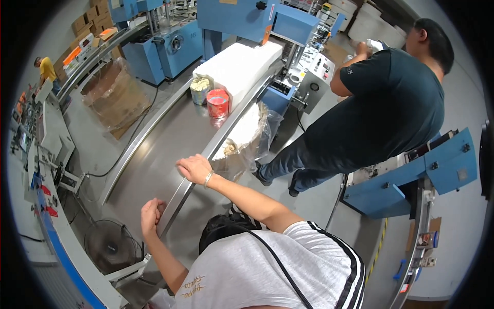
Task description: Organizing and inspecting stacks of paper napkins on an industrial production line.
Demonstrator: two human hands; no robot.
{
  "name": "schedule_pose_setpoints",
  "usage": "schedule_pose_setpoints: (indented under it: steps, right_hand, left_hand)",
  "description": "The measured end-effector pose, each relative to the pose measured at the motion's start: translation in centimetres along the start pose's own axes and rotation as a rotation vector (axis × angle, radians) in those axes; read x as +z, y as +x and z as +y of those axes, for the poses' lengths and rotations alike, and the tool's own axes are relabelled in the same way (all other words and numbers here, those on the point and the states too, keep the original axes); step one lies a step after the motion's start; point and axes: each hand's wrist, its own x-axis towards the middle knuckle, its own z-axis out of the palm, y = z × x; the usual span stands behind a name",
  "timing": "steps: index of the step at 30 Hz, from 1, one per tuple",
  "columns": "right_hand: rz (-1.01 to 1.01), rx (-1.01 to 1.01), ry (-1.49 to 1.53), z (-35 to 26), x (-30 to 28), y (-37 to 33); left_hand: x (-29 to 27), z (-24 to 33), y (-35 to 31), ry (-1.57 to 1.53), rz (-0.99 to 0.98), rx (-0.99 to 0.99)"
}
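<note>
A long steel table [149,159] with raised side rails stretches away in front of me. My right hand [195,169] rests on its near side rail [181,193], fingers bent over the metal. Closer to the table's near end is my left hand [151,215], held beside the same rail with its fingers curled in; no object shows in it. Farther up the table stand a red roll-shaped tub [217,104] and a grey-patterned tub [200,92] with pale yellow contents. Behind them lies a large white block-like stack [234,67], well beyond both hands.
A co-worker [381,103] in dark clothes stands right of the table, near blue machinery [303,26]. A plastic-lined bin [247,139] stands against the rail. At left are a lined cardboard box [116,98] and a floor fan [111,247]. Another person [47,72] is far left.
</note>
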Motion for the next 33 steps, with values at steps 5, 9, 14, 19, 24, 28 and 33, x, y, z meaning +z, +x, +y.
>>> schedule_pose_setpoints:
  steps: [5,9,14,19,24,28,33]
  right_hand:
    - [0.015,0.018,0.025,0.0,0.2,0.2]
    - [0.033,0.008,0.038,-0.1,-0.1,0.2]
    - [0.047,-0.010,0.021,-0.2,0.0,0.2]
    - [0.069,-0.024,0.031,-0.6,-0.2,0.2]
    - [0.047,0.010,0.027,-0.4,-0.1,0.0]
    - [0.057,0.023,0.028,-0.2,0.2,0.0]
    - [0.080,0.054,0.093,-0.3,0.4,0.1]
  left_hand:
    - [-0.2,-0.3,0.4,0.002,-0.005,0.001]
    - [-0.2,-0.4,0.5,-0.016,-0.014,-0.006]
    - [-0.2,0.0,0.1,-0.020,0.013,-0.033]
    - [-0.5,0.0,-0.3,-0.046,0.015,-0.034]
    - [0.4,1.3,-0.8,0.032,0.048,-0.053]
    - [0.4,1.6,-0.9,0.050,0.048,-0.063]
    - [-0.1,0.7,-0.6,0.005,0.047,-0.125]
